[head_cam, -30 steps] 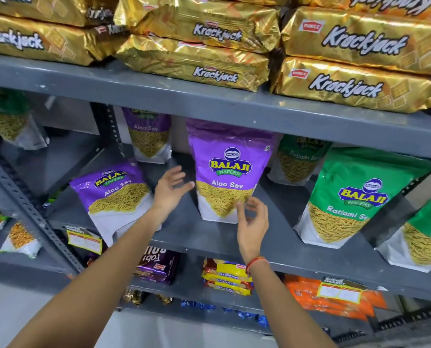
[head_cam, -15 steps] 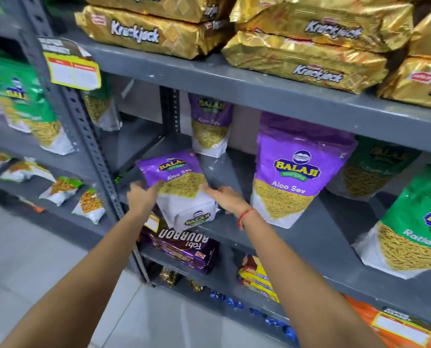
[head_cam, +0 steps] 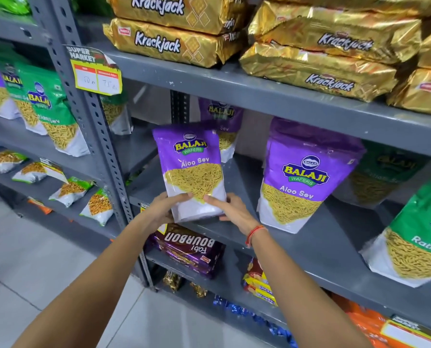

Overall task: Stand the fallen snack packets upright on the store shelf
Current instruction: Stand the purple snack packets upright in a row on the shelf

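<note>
A purple Aloo Sev packet (head_cam: 191, 169) stands nearly upright at the front left of the grey middle shelf (head_cam: 317, 242). My left hand (head_cam: 163, 209) grips its lower left corner and my right hand (head_cam: 230, 209) holds its lower right edge. A second purple Aloo Sev packet (head_cam: 304, 179) stands upright to its right. Another purple one (head_cam: 222, 121) stands at the back, partly hidden. Green Ratlami Sev packets (head_cam: 420, 234) stand at the right, and one (head_cam: 382, 174) sits in shadow behind.
Gold Krackjack packs (head_cam: 317, 59) are stacked on the shelf above. Bourbon biscuit packs (head_cam: 191, 249) lie on the shelf below. A perforated upright post (head_cam: 89, 116) with a yellow price tag (head_cam: 96, 76) separates the left bay, where several small packets (head_cam: 71, 190) lie flat.
The purple packet that lay tilted on the shelf has been raised to nearly upright between both hands. The view has moved closer and a little to the left.
</note>
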Available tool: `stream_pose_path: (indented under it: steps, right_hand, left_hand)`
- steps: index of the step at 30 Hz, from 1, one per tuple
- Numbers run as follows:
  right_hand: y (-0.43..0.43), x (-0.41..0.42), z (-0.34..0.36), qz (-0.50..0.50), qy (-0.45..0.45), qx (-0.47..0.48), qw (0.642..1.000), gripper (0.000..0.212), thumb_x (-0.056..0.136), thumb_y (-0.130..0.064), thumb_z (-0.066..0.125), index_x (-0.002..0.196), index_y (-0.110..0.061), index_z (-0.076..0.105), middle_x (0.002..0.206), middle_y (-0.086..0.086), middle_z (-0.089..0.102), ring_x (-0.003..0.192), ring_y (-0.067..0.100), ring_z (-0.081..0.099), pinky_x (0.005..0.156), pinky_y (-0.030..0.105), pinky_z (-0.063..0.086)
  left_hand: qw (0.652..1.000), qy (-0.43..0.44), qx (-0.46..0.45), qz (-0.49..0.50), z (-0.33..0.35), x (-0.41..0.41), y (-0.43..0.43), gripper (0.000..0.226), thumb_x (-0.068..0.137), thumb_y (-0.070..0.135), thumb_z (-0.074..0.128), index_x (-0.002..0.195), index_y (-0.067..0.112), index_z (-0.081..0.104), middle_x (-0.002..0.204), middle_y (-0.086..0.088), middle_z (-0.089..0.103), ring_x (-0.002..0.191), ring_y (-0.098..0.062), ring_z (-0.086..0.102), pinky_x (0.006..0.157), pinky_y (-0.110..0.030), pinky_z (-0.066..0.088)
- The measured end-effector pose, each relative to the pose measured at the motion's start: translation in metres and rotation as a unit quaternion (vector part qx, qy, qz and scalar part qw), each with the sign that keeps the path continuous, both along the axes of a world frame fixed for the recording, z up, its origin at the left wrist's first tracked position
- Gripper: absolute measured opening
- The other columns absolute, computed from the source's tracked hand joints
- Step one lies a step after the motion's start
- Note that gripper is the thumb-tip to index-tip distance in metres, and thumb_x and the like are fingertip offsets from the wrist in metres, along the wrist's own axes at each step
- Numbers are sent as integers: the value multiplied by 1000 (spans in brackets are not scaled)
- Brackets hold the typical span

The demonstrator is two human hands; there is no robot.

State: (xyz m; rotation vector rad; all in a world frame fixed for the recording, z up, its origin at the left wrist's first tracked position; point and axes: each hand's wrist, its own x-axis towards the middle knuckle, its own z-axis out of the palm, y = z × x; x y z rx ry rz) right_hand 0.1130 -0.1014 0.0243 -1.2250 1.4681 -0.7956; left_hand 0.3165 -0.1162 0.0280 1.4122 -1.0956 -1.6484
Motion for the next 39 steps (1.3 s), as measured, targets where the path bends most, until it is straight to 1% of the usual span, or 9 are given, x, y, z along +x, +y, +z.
stream_pose_path:
  steps: [5,7,12,15,23,27,33,36,39]
  right_hand:
    - [9,3,6,-68,32,-101,992,91,54,-78,68,125,-25,51,128,-4,60,121,20,54,104,42,44]
    - [13,4,1,-76,30,-110,991,88,56,-77,69,125,-26,51,129,-4,59,123,21,52,106,45,42]
    - [12,4,-4,-83,22,-111,990,87,51,-81,68,119,-29,52,124,-5,61,120,21,53,104,47,44]
    - [8,4,-5,-85,24,-107,990,99,47,-85,66,126,-28,49,129,-5,58,124,23,50,106,48,43]
    - [-1,4,-5,-77,26,-113,990,99,49,-84,67,129,-27,47,132,-4,56,126,23,48,107,48,42]
    - [-6,-1,-6,-74,19,-134,988,66,62,-64,76,111,-31,49,117,-5,60,115,21,54,99,42,47]
    - [-17,0,-12,-95,14,-140,985,66,62,-39,88,111,-28,45,103,-16,63,105,12,61,86,24,51]
    - [-22,6,-12,-114,24,-143,983,71,60,-32,90,113,-22,43,105,-11,60,97,6,55,71,4,44]
    - [-30,16,-16,-136,24,-142,980,72,60,-27,91,112,-17,42,105,-7,56,94,6,47,63,10,41]
  left_hand:
    - [996,34,-79,2,16,-4,-6,51,57,28,85,104,24,66,103,1,74,97,-20,69,72,-34,55]
    - [996,31,-88,-3,15,-6,-4,47,58,27,83,102,26,65,104,3,73,96,-19,69,70,-32,55]
    - [995,30,-90,-8,11,-7,-3,66,47,37,85,109,24,64,108,2,72,98,-19,69,71,-31,55]
    - [995,37,-95,-5,12,-7,-8,67,49,36,84,111,22,63,109,1,71,98,-19,68,72,-31,56]
    - [994,36,-105,-16,10,-3,-20,73,45,41,88,111,23,63,111,1,72,102,-20,67,85,-37,54]
    - [990,25,-138,-23,11,-1,-26,69,48,35,88,111,20,63,109,1,72,99,-17,68,84,-34,54]
    - [979,-15,-193,-61,15,-2,-48,49,67,4,78,110,20,61,94,13,75,90,-7,69,70,-16,54]
    - [976,-36,-199,-85,10,1,-63,49,66,-1,78,105,22,62,93,15,75,91,-6,69,75,-18,55]
    - [977,-53,-186,-94,2,6,-77,55,63,-2,79,112,14,60,103,5,73,99,-14,68,86,-28,55]
